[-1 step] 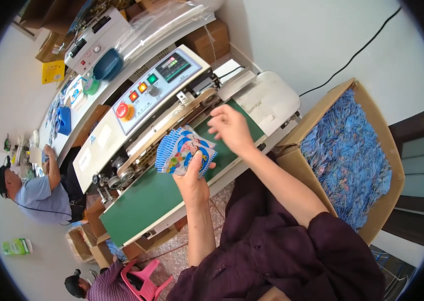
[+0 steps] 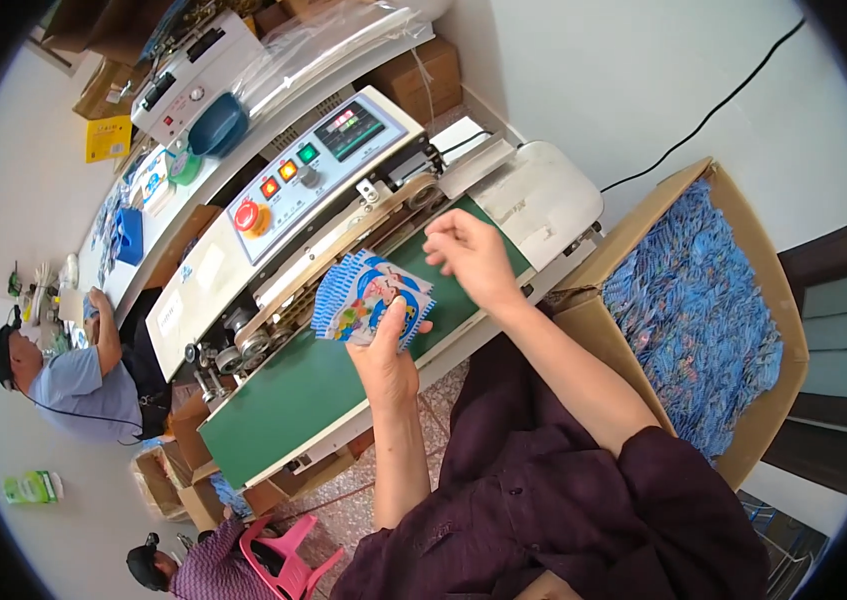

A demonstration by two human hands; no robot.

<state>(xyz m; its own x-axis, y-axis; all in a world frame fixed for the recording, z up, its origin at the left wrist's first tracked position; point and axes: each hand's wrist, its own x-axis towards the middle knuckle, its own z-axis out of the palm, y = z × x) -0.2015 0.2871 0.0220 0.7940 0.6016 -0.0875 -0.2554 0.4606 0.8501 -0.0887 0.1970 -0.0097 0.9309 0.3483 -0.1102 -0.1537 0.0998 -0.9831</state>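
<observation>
A fanned stack of small blue-and-white printed packets is clasped in my left hand, with the thumb pressed on top. The stack hovers above the green conveyor belt of a band sealing machine. To its right, my right hand hangs over the belt's right part. Its fingers are loosely bent and apart, and I see nothing in them. The sealing band and rollers run along the belt's far side.
A cardboard box full of blue packets stands at my right. On the machine's panel sits a red stop button. Beyond is a bench with a blue basin. Two other people are at the left, near a pink chair.
My right hand has shifted slightly to the right, a little farther from the packets. My left hand keeps its hold on the stack, almost in the same place.
</observation>
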